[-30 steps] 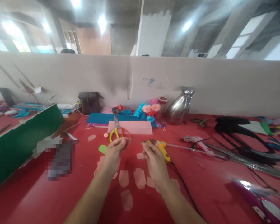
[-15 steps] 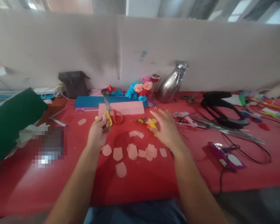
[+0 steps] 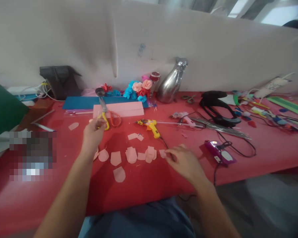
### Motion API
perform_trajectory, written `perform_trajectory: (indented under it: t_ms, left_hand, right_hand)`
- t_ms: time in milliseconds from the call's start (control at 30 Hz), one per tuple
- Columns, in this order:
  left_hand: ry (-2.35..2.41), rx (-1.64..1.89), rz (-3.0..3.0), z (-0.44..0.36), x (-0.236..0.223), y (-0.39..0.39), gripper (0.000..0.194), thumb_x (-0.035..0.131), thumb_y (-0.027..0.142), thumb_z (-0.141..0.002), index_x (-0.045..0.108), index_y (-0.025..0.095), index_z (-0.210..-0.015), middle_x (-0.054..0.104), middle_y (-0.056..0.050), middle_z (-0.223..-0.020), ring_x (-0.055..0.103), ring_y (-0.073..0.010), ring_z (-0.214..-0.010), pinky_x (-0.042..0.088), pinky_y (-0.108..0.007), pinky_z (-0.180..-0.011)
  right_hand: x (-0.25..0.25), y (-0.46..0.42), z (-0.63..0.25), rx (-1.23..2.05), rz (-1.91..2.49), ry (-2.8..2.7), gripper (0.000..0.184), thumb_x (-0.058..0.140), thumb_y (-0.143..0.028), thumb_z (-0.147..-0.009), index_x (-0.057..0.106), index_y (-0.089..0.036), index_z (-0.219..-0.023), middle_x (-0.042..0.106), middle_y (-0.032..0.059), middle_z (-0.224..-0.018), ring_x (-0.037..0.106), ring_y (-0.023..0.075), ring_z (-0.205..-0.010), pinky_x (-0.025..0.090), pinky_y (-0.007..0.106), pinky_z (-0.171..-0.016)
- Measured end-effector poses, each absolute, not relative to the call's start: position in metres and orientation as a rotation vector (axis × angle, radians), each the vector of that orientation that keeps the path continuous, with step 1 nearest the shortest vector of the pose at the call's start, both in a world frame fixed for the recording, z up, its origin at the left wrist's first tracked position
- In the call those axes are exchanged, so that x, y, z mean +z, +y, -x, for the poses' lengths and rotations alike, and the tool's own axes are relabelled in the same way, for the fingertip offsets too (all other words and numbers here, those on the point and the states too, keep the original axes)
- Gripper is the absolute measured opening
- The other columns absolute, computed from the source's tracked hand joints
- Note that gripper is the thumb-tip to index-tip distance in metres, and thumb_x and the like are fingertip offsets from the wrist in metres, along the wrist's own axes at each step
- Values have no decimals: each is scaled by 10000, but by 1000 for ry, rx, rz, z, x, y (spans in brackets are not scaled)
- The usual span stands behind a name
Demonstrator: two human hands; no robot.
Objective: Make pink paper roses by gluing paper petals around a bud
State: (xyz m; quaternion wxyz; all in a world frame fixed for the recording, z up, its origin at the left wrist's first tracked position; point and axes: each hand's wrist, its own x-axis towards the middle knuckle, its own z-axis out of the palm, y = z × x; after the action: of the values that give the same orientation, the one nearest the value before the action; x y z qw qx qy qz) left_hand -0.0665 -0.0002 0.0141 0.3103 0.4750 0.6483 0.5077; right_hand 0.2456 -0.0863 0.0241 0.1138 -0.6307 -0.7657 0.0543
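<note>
My left hand (image 3: 93, 132) is closed beside the scissors (image 3: 104, 112), which have one yellow and one orange handle; a thin tip seems to rise from its fingers, too small to name. At the right end of a row of cut pink paper petals (image 3: 131, 154), my right hand (image 3: 185, 162) has its fingertips closed at the edge of a small pink paper petal (image 3: 162, 153). Beyond that row lies a yellow glue gun (image 3: 151, 127), apart from both hands, near two pink paper scraps (image 3: 132, 136).
Pink folded paper (image 3: 129, 109) and a blue sheet (image 3: 76, 102) lie behind, with paper flowers (image 3: 139, 89) and a steel jug (image 3: 171, 81). To the right are a pink glue gun (image 3: 186, 118), wires (image 3: 221, 128), a black strap (image 3: 218, 109) and a purple corded device (image 3: 220, 152).
My right hand has left the yellow glue gun and come down towards me to the small petal. My left hand stays closed by the scissors. The whole view has turned to the right.
</note>
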Motion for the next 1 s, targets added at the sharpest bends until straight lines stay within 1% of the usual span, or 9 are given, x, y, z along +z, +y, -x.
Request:
perform_trajectory:
  t_ms: [67,167,267,333,467,567,667,800,1000]
  left_hand:
    - [1729,1318,-1249,66,14,0,205,567,239,-665,625,186,-855,576,-6,-780,485,-116,-654,359,-233,-602]
    - [1740,1252,-1295,63,15,-1,220,575,271,-668,636,185,-861,587,-10,-767,484,-118,-617,351,-237,-579]
    - [1738,1191,-1358,60,14,-2,240,577,323,-680,653,185,-861,594,-13,-768,483,-121,-609,343,-236,-565]
    - [1713,1151,-1374,58,13,-3,261,573,346,-689,658,186,-876,602,-17,-779,492,-125,-620,347,-239,-570]
    - [1680,1104,-1389,56,17,-5,241,569,353,-699,662,188,-848,635,-25,-804,525,-143,-656,371,-256,-608]
    - [1692,1055,-1397,53,22,-7,219,571,354,-703,662,199,-827,647,-19,-783,532,-149,-644,377,-261,-602]
    - [1689,1040,-1371,51,26,-9,210,588,356,-697,666,206,-822,652,-14,-759,539,-156,-654,387,-266,-607]
    - [1614,1066,-1322,50,26,-10,199,607,352,-691,670,205,-809,655,-15,-772,542,-150,-680,399,-267,-633]
    - [1446,995,-1167,49,27,-12,233,681,348,-624,680,184,-789,635,-24,-676,478,-105,-541,365,-229,-510]
  right_hand:
    - [22,-88,-246,104,1842,-2268,176,577,-252,-755,710,-244,-870,705,39,-856,543,216,-793,377,324,-704]
    - [20,-87,-239,80,1852,-2215,195,559,-283,-783,700,-228,-905,698,50,-918,528,222,-818,373,339,-733]
    - [20,-83,-223,105,1766,-2244,217,558,-277,-790,691,-236,-957,689,56,-953,518,230,-855,365,352,-758]
    - [22,-81,-211,128,1707,-2314,223,563,-250,-784,686,-252,-970,690,51,-932,508,234,-874,356,349,-751]
    - [20,-78,-199,90,1753,-2343,176,523,-185,-800,690,-241,-814,695,44,-806,505,220,-806,331,336,-693]
    - [15,-77,-202,53,1773,-2294,180,520,-171,-802,670,-231,-724,691,38,-766,502,208,-772,319,328,-681]
    - [13,-77,-206,90,1778,-2238,189,534,-176,-799,638,-225,-649,683,25,-729,501,199,-750,316,313,-680]
    - [15,-78,-207,107,1770,-2228,225,531,-221,-831,638,-226,-633,693,22,-740,508,196,-735,311,317,-683]
    - [15,-80,-205,25,1757,-2273,209,574,-245,-816,655,-236,-624,694,25,-710,517,208,-754,285,336,-678]
